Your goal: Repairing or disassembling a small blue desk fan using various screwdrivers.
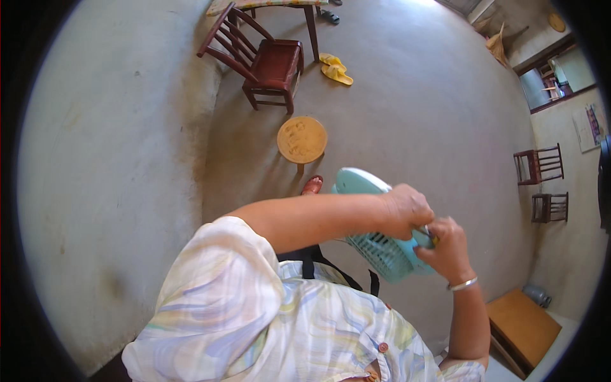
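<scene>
A turquoise electric fan with a slotted round cage and a white-edged base is held tilted in front of my body. Across it reaches my left arm; my left hand is closed at the back of the fan, around a thin metal piece that shows only in part. My right hand, with a silver bangle at the wrist, is closed too, its thumb against the turquoise housing. Something small, yellow and dark, sits between the two hands; its kind is unclear. My left forearm hides part of the fan.
Ahead stands a round wooden stool, with a red-brown chair and yellow slippers beyond. A bare wall runs along the left. Two small chairs and a wooden-topped table are at the right. My red shoe shows below the stool.
</scene>
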`<state>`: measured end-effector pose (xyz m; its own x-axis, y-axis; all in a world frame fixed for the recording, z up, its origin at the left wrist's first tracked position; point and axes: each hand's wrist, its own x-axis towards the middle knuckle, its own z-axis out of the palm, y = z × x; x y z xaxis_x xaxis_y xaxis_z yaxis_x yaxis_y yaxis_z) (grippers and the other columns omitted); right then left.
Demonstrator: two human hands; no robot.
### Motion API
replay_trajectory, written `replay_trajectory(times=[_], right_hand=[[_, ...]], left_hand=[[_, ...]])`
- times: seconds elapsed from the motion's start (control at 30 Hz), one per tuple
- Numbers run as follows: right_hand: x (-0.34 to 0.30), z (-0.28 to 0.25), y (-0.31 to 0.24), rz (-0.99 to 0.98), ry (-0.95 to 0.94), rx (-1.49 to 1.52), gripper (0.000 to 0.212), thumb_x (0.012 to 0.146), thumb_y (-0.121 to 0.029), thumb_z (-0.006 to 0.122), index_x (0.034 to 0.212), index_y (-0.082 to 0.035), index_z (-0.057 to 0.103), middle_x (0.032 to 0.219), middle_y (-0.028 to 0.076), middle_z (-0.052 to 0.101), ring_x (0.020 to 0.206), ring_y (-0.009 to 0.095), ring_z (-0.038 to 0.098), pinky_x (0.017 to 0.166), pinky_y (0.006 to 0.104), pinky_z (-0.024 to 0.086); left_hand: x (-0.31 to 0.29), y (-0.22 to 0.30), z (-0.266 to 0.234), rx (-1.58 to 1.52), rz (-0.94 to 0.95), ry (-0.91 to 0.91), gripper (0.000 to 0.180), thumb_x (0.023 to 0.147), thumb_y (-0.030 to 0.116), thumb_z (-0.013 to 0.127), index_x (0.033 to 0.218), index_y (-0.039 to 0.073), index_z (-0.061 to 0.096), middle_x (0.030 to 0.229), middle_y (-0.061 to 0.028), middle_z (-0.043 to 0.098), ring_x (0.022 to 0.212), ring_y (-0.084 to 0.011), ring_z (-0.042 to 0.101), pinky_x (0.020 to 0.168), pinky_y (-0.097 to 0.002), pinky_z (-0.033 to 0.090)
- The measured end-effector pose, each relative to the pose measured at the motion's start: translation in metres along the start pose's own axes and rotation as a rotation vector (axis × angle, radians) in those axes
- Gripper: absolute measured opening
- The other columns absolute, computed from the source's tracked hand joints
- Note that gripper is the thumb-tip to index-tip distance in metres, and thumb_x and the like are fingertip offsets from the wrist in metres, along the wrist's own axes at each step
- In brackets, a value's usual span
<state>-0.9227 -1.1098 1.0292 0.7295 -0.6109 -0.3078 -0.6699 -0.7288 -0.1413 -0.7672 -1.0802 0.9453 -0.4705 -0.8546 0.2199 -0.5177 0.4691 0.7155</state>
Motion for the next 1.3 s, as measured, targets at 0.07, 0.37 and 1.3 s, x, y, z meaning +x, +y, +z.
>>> replay_trajectory(times=[0.07, 0.37, 1.3], right_hand=[[-0.034, 0.011, 0.011, 0.1, -0.006, 0.061, 0.022, 0.051, -0.015, 0.072, 0.061, -0.002, 0.058, 0.064, 0.012, 0.054, 0.066, 0.029, 0.053, 0.058, 0.0377, 0.043], [-0.112, 0.0, 0.004, 0.75, -0.069, 0.22, 0.022, 0.052, -0.015, 0.072, 0.06, 0.0, 0.057, 0.058, 0.01, 0.051, 0.051, 0.024, 0.05, 0.051, 0.0335, 0.041], [-0.109, -0.007, -0.032, 1.42, 0.434, 1.123, 0.019, 0.066, -0.006, 0.07, 0.081, -0.001, 0.059, 0.07, 0.005, 0.06, 0.057, 0.014, 0.057, 0.055, 0.0244, 0.047]], left_hand=[[-0.01, 0.003, 0.014, -0.141, 0.071, 0.181, 0.029, 0.061, 0.016, 0.069, 0.086, 0.005, 0.059, 0.084, -0.0116, 0.061, 0.082, -0.0294, 0.059, 0.071, -0.0393, 0.047], [-0.197, -0.201, 0.148, -1.311, -1.557, 0.602, 0.006, 0.076, 0.01, 0.058, 0.08, 0.006, 0.058, 0.063, -0.0042, 0.055, 0.05, -0.0131, 0.053, 0.043, -0.0249, 0.043], [-0.321, -0.351, 0.191, -1.644, -1.558, 1.264, 0.037, 0.077, 0.018, 0.07, 0.109, 0.007, 0.056, 0.108, -0.0044, 0.059, 0.104, -0.0204, 0.052, 0.086, -0.035, 0.046]])
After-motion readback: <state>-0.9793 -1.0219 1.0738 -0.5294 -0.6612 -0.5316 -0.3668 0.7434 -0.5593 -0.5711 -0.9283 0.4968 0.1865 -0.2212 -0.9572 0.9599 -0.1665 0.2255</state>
